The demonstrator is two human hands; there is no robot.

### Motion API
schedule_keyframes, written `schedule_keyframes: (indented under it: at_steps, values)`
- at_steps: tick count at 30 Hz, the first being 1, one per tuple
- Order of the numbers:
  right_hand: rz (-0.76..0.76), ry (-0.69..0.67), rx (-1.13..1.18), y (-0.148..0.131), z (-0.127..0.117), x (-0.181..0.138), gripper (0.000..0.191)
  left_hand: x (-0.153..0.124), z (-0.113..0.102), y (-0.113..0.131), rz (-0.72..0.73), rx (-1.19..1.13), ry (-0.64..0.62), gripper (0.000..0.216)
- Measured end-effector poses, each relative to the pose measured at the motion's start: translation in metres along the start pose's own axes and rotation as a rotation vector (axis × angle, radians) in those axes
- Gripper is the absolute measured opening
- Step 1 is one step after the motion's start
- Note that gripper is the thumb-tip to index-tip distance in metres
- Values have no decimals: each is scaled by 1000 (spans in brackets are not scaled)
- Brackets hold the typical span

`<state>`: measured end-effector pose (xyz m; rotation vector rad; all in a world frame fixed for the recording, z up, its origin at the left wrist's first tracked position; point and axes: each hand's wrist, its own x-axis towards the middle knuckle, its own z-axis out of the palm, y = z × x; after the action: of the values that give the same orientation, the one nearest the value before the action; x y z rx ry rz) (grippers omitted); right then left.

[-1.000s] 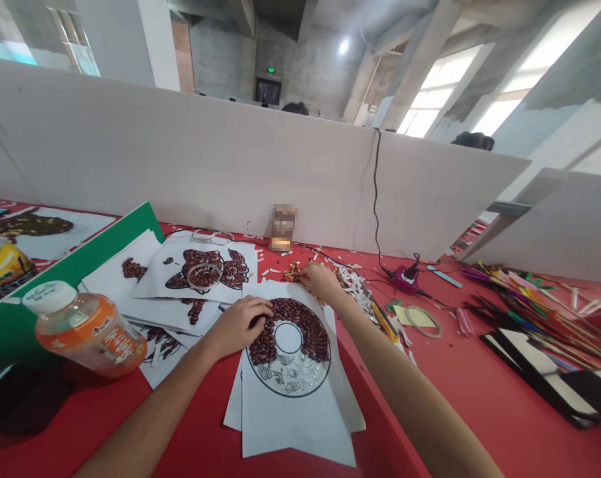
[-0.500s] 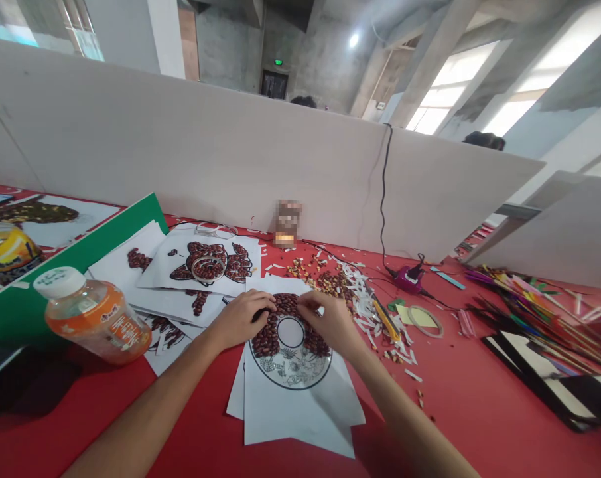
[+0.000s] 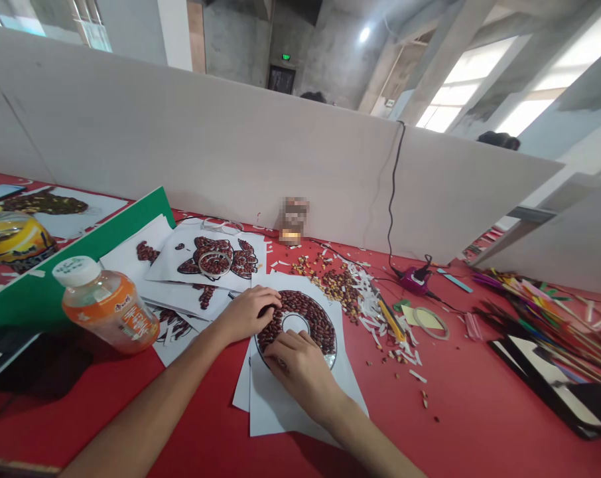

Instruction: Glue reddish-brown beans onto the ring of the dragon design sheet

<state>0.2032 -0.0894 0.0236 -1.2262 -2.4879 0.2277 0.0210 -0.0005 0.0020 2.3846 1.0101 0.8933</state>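
A white sheet lies on the red table, printed with a round ring pattern. Dark red-brown beans cover most of that ring. My left hand rests on the ring's upper left edge, knuckles up and fingers curled under. My right hand lies over the lower part of the ring, its fingertips pressed together at the ring's lower left. What either hand holds is hidden. A pile of loose beans sits just beyond the sheet, to the right.
More bean pictures lie at the left beside a green board and an orange drink bottle. Paper scraps, a yellow cutter, a tape ring, a purple corded tool and coloured sticks lie at the right. A grey partition backs the table.
My right hand came back from the loose bean pile, crossed the top of the ring, and now lies on its lower part. My left hand stayed on the ring's edge.
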Motion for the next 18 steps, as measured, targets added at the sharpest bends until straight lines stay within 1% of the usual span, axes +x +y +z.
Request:
schedule_keyframes:
  at_steps: [4, 9, 13, 18]
  values:
    - [27, -12, 39, -1, -1, 0, 10, 0, -1, 0, -9, 7, -4, 27]
    - [58, 30, 102, 2, -3, -3, 13, 0, -1, 1, -6, 1, -4, 27]
    - [3, 52, 102, 1, -6, -11, 15, 0, -1, 1, -4, 0, 3, 28]
    - [-87, 42, 22, -1, -11, -19, 20, 0, -1, 1, -6, 7, 8, 27]
